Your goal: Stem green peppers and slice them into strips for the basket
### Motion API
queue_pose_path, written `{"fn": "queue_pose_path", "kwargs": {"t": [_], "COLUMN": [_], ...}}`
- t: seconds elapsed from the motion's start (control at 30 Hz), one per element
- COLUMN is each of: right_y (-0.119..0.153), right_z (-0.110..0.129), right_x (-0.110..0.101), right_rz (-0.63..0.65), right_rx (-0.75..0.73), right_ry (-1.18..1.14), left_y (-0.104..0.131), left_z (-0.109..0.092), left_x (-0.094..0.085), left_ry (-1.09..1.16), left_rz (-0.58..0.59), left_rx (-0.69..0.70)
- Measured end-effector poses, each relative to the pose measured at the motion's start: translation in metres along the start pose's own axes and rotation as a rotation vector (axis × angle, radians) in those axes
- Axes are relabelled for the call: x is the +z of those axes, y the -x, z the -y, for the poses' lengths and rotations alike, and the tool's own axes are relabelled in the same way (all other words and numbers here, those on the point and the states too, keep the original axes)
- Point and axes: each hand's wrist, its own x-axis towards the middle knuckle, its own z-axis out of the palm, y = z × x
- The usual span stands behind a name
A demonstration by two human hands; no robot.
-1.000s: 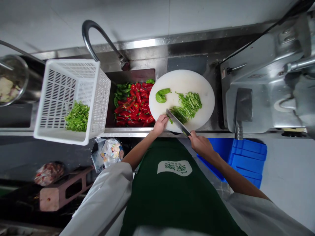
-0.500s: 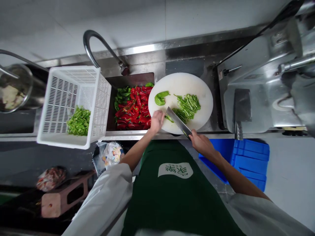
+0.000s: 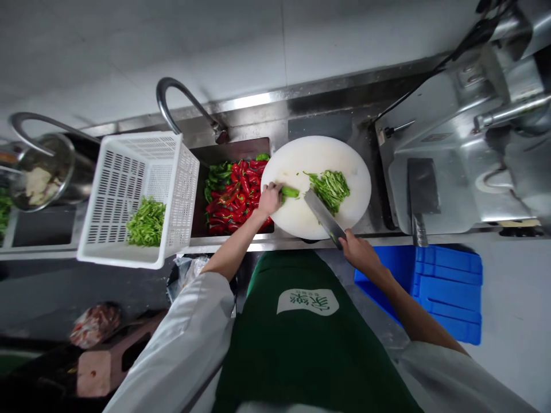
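Note:
A round white cutting board lies over the counter beside the sink. On its left part my left hand is closed on a green pepper, whose pale green end sticks out to the right of the fingers. My right hand grips the handle of a cleaver at the board's front edge. The blade slants up and left across the board, its tip short of the pepper. Sliced green pepper is heaped on the right half of the board, along the blade's upper side.
Red peppers and green peppers fill the sink left of the board. A white basket with cut greens stands further left, under a curved faucet. Another cleaver lies at the right, above a blue crate.
My left hand has closed on the pepper at the board's left and brought it lower. The cleaver has shifted right, and the slices now sit together on the right side.

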Motion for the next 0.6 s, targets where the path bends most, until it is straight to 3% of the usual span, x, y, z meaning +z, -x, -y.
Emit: {"fn": "queue_pose_path", "kwargs": {"t": [0.1,0.23,0.37,0.47,0.6], "right_y": [-0.001,-0.002,-0.002,-0.002,0.0], "right_z": [0.0,0.003,0.003,0.005,0.009], "right_x": [0.004,0.011,0.014,0.016,0.015], "right_rz": [-0.001,-0.015,-0.012,-0.01,-0.003], "right_rx": [0.015,0.017,0.026,0.034,0.037], "right_ry": [-0.032,-0.048,-0.062,-0.075,-0.093], "left_y": [0.02,-0.012,-0.039,-0.035,-0.032], "left_z": [-0.005,-0.019,-0.037,-0.043,-0.043], "left_x": [0.002,0.004,0.02,0.031,0.034], "left_ry": [0.003,0.017,-0.096,-0.202,-0.33], "left_rz": [-0.084,-0.306,-0.221,-0.203,-0.228], "left_rx": [-0.116,-0.387,-0.32,-0.28,-0.256]}}
